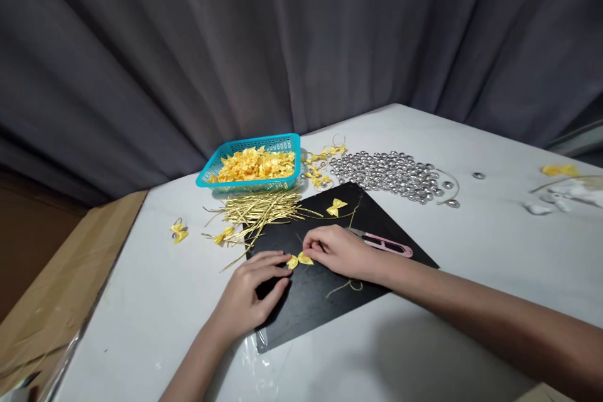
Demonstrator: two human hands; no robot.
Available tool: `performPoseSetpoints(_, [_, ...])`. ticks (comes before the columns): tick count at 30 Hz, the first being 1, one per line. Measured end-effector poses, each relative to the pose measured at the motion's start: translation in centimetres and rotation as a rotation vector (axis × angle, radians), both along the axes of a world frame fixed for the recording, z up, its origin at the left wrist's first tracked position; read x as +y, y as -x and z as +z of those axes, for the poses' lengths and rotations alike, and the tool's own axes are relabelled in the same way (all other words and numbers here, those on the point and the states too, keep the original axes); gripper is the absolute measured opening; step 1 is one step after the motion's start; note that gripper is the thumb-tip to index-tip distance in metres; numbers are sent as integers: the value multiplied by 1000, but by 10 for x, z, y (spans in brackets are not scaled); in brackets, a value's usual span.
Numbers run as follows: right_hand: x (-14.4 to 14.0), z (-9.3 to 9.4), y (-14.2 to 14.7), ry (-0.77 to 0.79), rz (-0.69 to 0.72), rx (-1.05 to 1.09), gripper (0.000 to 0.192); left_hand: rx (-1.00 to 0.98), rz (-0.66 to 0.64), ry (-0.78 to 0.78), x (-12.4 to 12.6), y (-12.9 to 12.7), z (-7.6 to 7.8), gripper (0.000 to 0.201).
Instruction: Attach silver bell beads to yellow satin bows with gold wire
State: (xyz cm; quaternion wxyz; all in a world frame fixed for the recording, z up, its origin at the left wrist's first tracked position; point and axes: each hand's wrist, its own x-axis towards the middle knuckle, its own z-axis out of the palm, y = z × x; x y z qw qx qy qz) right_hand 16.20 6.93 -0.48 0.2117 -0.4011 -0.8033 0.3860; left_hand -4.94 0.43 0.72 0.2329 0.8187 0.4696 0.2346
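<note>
A small yellow ribbon bow (304, 259) lies on the black board (306, 320) between my two hands. My left hand (252, 289) has its fingers stretched out and spread, with the fingertips touching the bow's left loop and the thumb apart. Thumb and fingers of my right hand (336, 250) are pinched together at the bow's right loop; a thin strand shows near these fingertips, but its ends are hard to make out. Beneath my right wrist lies a loose gold tie with a loop (354, 286). Pink-handled snips (389, 245) rest just behind my right forearm.
A blue basket (201, 182) full of yellow bows stands at the back. Gold twist ties (259, 208) are heaped before it. Silver oval beads (391, 173) spread at the back right. Another bow (336, 206) lies on the board, and a beaded bow (178, 231) at left. Grey curtain behind.
</note>
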Motion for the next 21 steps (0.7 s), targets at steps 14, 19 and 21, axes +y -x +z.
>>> performPoseSetpoints(14, [-8,5,-1,-238,76,-31,14,224,-47,-276,-3,1,0,29])
performPoseSetpoints(19, [-5,2,-1,-204,61,-30,16,239,-86,-343,-4,2,0,28])
performPoseSetpoints(21, [-4,0,-1,-186,55,-8,19,189,-85,-388,-5,2,-2,27])
